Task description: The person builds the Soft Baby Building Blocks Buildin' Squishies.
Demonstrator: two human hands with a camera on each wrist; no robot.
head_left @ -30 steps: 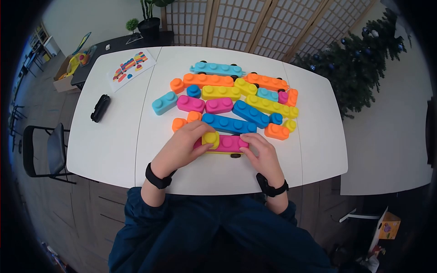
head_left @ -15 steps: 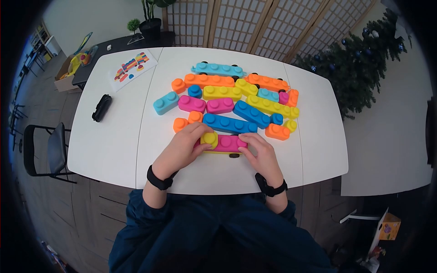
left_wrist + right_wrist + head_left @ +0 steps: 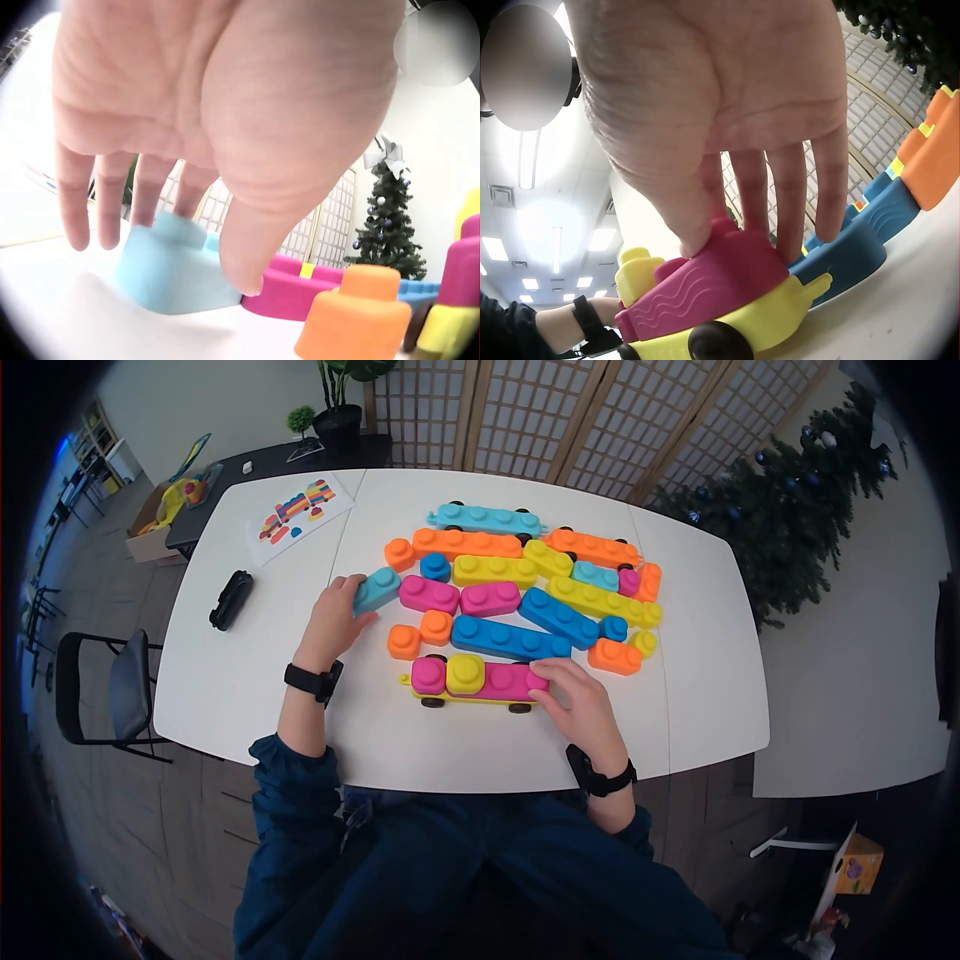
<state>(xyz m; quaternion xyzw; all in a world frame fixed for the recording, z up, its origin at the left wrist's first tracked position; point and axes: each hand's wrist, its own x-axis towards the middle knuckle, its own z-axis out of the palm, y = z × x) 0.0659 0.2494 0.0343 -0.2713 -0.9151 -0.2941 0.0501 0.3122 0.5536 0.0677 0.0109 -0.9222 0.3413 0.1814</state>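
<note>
counter [image 3: 250, 690] | yellow wheeled base [image 3: 465, 700]: counter's 6 o'clock side | pink block [image 3: 510, 680]: on base, right hand [image 3: 583, 710] clamped on 3 o'clock end | light blue block [image 3: 377, 590]: 10–11 o'clock from base, left hand [image 3: 332, 625] fingers apart around it
</note>
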